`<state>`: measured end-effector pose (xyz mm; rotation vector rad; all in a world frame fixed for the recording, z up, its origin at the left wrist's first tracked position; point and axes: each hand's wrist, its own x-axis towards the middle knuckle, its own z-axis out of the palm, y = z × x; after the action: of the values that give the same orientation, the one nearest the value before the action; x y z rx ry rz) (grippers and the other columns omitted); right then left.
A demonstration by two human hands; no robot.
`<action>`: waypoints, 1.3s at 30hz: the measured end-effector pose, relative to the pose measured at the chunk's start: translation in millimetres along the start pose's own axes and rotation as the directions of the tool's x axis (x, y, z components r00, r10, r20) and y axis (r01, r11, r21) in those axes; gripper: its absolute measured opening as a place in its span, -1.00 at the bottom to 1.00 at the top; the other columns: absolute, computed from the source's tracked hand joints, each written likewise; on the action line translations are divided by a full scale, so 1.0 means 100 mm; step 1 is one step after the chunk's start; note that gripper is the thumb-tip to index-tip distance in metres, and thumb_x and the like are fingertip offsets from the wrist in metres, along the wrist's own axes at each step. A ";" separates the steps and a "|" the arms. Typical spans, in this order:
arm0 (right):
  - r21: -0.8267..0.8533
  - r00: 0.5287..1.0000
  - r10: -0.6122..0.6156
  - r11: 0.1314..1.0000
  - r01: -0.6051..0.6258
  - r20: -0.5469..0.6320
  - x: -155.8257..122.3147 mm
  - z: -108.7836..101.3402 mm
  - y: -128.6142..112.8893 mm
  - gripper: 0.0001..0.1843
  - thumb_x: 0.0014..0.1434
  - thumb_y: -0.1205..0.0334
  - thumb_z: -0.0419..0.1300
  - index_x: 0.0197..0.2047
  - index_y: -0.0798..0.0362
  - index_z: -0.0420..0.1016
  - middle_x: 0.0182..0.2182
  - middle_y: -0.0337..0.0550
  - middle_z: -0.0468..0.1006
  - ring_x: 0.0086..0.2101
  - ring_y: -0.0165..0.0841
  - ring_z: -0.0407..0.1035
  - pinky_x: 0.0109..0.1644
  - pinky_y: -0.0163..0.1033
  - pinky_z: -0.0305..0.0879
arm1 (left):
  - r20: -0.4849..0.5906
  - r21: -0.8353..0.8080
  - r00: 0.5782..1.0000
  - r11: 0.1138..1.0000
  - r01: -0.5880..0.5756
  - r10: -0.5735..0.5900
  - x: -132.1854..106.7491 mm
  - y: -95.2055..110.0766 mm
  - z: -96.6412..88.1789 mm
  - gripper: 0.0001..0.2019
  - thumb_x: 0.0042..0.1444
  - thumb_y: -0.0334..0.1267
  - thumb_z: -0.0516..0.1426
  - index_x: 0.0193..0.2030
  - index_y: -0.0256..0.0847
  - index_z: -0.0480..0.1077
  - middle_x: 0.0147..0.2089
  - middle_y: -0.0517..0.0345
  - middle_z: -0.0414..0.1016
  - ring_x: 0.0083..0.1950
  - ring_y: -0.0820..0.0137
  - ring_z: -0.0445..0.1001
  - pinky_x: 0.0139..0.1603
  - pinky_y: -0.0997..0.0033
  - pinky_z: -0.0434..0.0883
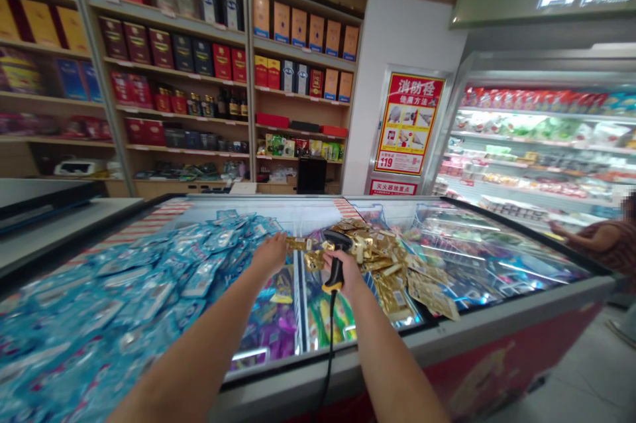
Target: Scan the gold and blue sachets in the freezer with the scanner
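Note:
My right hand (345, 272) is closed round the handle of a black and yellow barcode scanner (336, 257), whose head points away over a heap of gold packets (392, 277) on the freezer's glass lid (497, 257). A black cable (328, 343) hangs from the scanner down over the freezer's edge. My left hand (271, 254) reaches forward and pinches one gold packet (297, 244) at the heap's left end. A large pile of blue packets (149, 284) covers the lid's left half.
Wooden shelves (248, 78) with boxed goods line the back wall. A red poster (408, 123) hangs beside a lit refrigerated case (536, 144) at the right. Another person's arm (591, 241) rests at the freezer's far right corner. A grey counter (50, 224) stands at left.

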<state>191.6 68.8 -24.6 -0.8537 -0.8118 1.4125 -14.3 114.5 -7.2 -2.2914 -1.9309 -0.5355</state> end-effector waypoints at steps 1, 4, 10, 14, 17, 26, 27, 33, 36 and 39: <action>-0.018 0.997 -0.040 0.999 0.039 -0.062 0.03 -0.02 0.01 -0.79 -0.18 0.16 0.27 -0.47 0.07 0.39 -0.64 -0.30 0.36 -0.56 -0.41 0.32 -0.48 -0.33 0.24 | 0.035 0.018 0.999 1.000 0.007 -0.008 0.06 0.01 0.01 -0.51 0.19 -0.32 -0.14 0.27 -0.28 0.16 0.31 -0.16 0.17 0.27 0.09 0.18 0.16 0.10 0.20; -0.055 0.975 -0.084 0.996 0.074 -0.205 0.09 -0.06 0.04 -0.80 -0.22 0.19 0.28 -0.46 0.06 0.42 -0.72 -0.38 0.25 -0.66 -0.45 0.16 -0.58 -0.32 0.08 | 0.098 0.039 0.994 0.998 0.045 -0.049 0.21 0.01 0.02 -0.47 0.09 -0.30 -0.01 0.25 -0.19 0.20 0.28 -0.17 0.21 0.28 -0.01 0.14 0.13 0.00 0.22; -0.111 0.967 -0.124 0.989 0.101 -0.224 0.10 -0.08 0.05 -0.80 -0.20 0.18 0.27 -0.43 0.03 0.43 -0.70 -0.37 0.27 -0.62 -0.43 0.21 -0.54 -0.31 0.12 | 0.184 0.062 0.980 0.996 0.070 -0.081 0.26 0.00 -0.14 -0.58 -0.10 -0.01 0.16 -0.10 -0.17 0.47 -0.02 -0.20 0.46 0.10 -0.04 0.34 0.00 0.04 0.32; -0.129 0.975 -0.156 0.982 0.136 -0.160 0.04 -0.05 0.01 -0.73 -0.22 0.16 0.30 -0.38 0.06 0.46 -0.61 -0.33 0.40 -0.57 -0.45 0.27 -0.50 -0.34 0.16 | 0.173 0.013 0.984 0.999 0.041 -0.043 0.02 -0.08 -0.22 -0.52 -0.20 -0.05 0.25 -0.09 -0.15 0.44 -0.02 -0.08 0.43 -0.09 0.16 0.46 -0.11 0.29 0.37; -0.010 0.998 -0.068 0.998 0.068 0.013 -0.08 0.01 -0.04 -0.67 -0.20 0.12 0.30 -0.33 0.10 0.47 -0.47 -0.20 0.52 -0.54 -0.44 0.33 -0.51 -0.35 0.16 | -0.018 -0.138 0.995 0.986 0.090 -0.093 -0.27 -0.17 -0.14 -0.52 -0.04 -0.22 0.16 0.09 -0.15 0.32 0.10 -0.09 0.28 -0.13 0.29 0.46 -0.08 0.34 0.36; -0.155 0.878 0.220 0.973 -0.169 0.424 -0.33 0.09 -0.04 -0.70 -0.18 0.15 0.29 -0.36 0.15 0.51 -0.39 -0.10 0.57 -0.45 -0.36 0.43 -0.26 -0.24 0.33 | -0.178 -0.435 0.969 0.897 0.080 -0.173 -0.63 -0.23 0.01 -0.52 0.03 -0.41 0.09 0.14 -0.18 0.30 -0.02 -0.01 0.30 -0.04 0.32 0.39 0.03 0.35 0.31; -0.172 0.872 0.233 0.969 -0.174 0.431 -0.33 0.08 -0.02 -0.70 -0.20 0.15 0.29 -0.37 0.16 0.51 -0.40 -0.10 0.57 -0.43 -0.34 0.44 -0.23 -0.22 0.33 | -0.185 -0.438 0.967 0.896 0.078 -0.175 -0.63 -0.22 0.00 -0.52 0.03 -0.42 0.10 0.14 -0.18 0.30 -0.02 -0.01 0.30 -0.03 0.31 0.39 0.03 0.33 0.31; -0.186 0.860 0.231 0.969 -0.162 0.454 -0.28 0.05 0.04 -0.70 -0.18 0.14 0.28 -0.37 0.17 0.52 -0.43 -0.09 0.56 -0.40 -0.31 0.45 -0.18 -0.20 0.31 | -0.212 -0.445 0.962 0.893 0.062 -0.172 -0.64 -0.20 -0.03 -0.52 0.00 -0.44 0.12 0.11 -0.18 0.32 -0.02 0.00 0.33 -0.02 0.28 0.39 0.04 0.29 0.31; -0.185 0.866 0.231 0.969 -0.164 0.443 -0.26 0.05 0.04 -0.69 -0.17 0.14 0.28 -0.37 0.19 0.53 -0.44 -0.08 0.56 -0.41 -0.32 0.45 -0.19 -0.20 0.32 | -0.212 -0.445 0.962 0.894 0.062 -0.172 -0.63 -0.22 -0.01 -0.52 -0.01 -0.45 0.12 0.11 -0.19 0.32 -0.03 0.01 0.34 -0.01 0.28 0.39 0.05 0.32 0.31; -0.178 0.875 0.236 0.968 -0.175 0.423 -0.27 0.04 0.04 -0.70 -0.16 0.14 0.27 -0.38 0.19 0.53 -0.46 -0.09 0.55 -0.41 -0.31 0.45 -0.19 -0.19 0.32 | -0.212 -0.446 0.964 0.893 0.054 -0.164 -0.62 -0.24 0.01 -0.52 -0.01 -0.45 0.12 0.11 -0.20 0.32 -0.04 0.00 0.34 -0.01 0.28 0.39 0.05 0.31 0.30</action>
<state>185.8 41.9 -24.9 -0.7440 -1.2000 1.7939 -45.7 61.5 -31.4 -2.2102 -1.9796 -1.3229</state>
